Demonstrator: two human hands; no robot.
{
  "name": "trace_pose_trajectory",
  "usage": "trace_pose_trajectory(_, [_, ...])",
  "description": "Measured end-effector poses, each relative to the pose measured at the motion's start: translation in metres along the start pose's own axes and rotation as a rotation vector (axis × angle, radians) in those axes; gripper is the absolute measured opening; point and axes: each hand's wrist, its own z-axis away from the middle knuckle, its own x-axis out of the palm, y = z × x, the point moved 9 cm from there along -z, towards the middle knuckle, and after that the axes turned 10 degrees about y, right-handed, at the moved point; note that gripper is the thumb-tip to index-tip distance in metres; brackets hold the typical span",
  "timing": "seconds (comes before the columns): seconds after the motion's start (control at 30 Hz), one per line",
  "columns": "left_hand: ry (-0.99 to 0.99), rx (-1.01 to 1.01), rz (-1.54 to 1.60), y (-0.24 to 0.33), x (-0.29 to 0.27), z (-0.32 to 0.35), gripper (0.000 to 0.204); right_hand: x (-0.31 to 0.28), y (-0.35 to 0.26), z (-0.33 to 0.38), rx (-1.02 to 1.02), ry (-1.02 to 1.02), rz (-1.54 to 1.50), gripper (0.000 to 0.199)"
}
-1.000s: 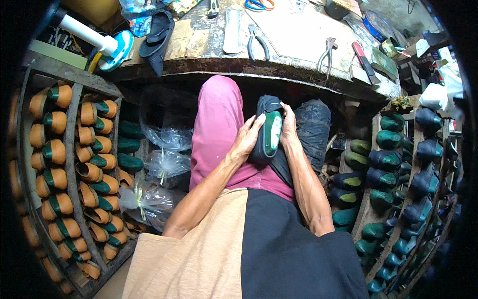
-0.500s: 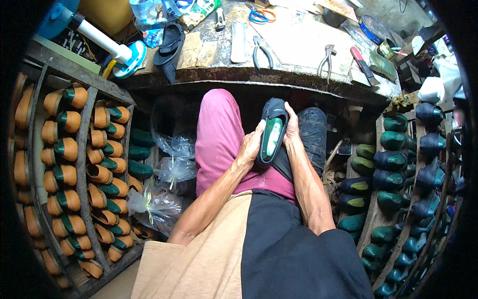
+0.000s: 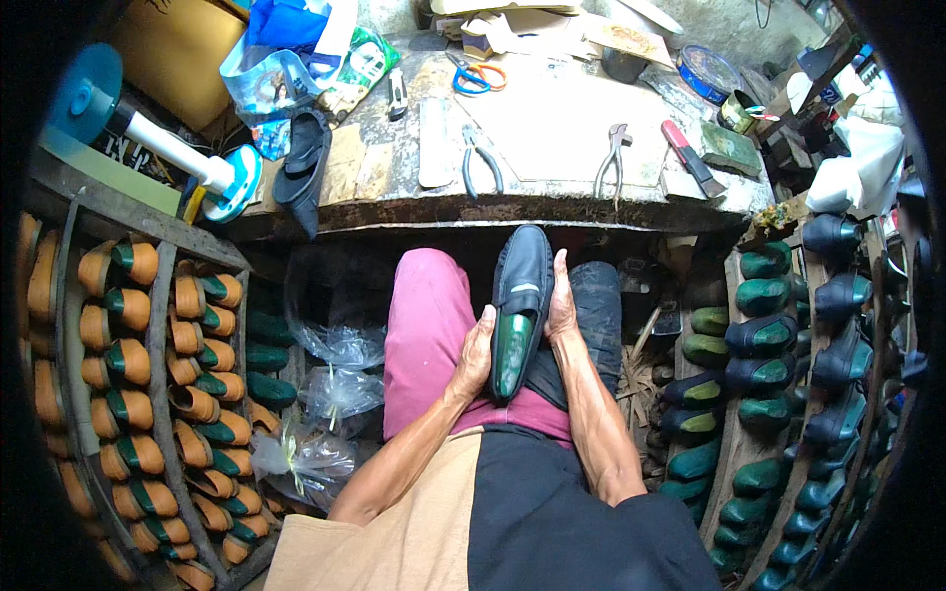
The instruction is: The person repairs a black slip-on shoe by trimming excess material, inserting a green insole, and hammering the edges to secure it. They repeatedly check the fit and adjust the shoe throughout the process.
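Note:
A black loafer on a green shoe last [image 3: 518,307] lies lengthwise between my two hands, toe pointing away toward the workbench. My left hand [image 3: 477,353] presses against its heel side. My right hand [image 3: 562,297] cups the other side, fingers along the upper. The shoe hovers over my lap, above a pink trouser leg [image 3: 426,330] and a dark cloth on my right knee [image 3: 597,305].
A stone workbench [image 3: 552,202] ahead carries pliers [image 3: 479,158], pincers [image 3: 612,158], orange-handled scissors [image 3: 473,77], a red-handled tool [image 3: 685,158] and a tin [image 3: 708,71]. Racks of orange lasts [image 3: 138,335] stand left, dark shoes on green lasts [image 3: 778,335] right. Plastic bags [image 3: 330,394] lie by my left leg.
The shoe has turned from heel-up to lying flatter with its toe pointed at the bench. Both hands have shifted along its sides; the view has tilted up toward the workbench.

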Motion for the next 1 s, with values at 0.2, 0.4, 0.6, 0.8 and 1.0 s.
trace_pose_trajectory(0.2, [-0.019,-0.001,0.038,0.015,-0.006,0.009,0.086,0.023,-0.019,0.036,-0.201,-0.096,0.409,0.059])
trace_pose_trajectory(0.4, [-0.083,0.060,-0.098,0.054,-0.010,0.027,0.087,0.039,-0.033,0.102,-0.159,-0.181,0.419,0.060])
trace_pose_trajectory(0.6, [-0.107,0.073,-0.093,0.081,0.004,0.043,0.063,0.045,-0.058,0.132,-0.246,-0.059,0.662,0.077])
trace_pose_trajectory(0.8, [-0.127,0.063,-0.046,0.085,0.006,0.046,0.062,0.043,-0.055,0.134,-0.143,-0.065,0.611,0.111])
trace_pose_trajectory(1.0, [-0.053,0.033,-0.021,0.082,0.005,0.049,0.063,0.039,-0.046,0.133,-0.281,-0.047,0.491,0.096])
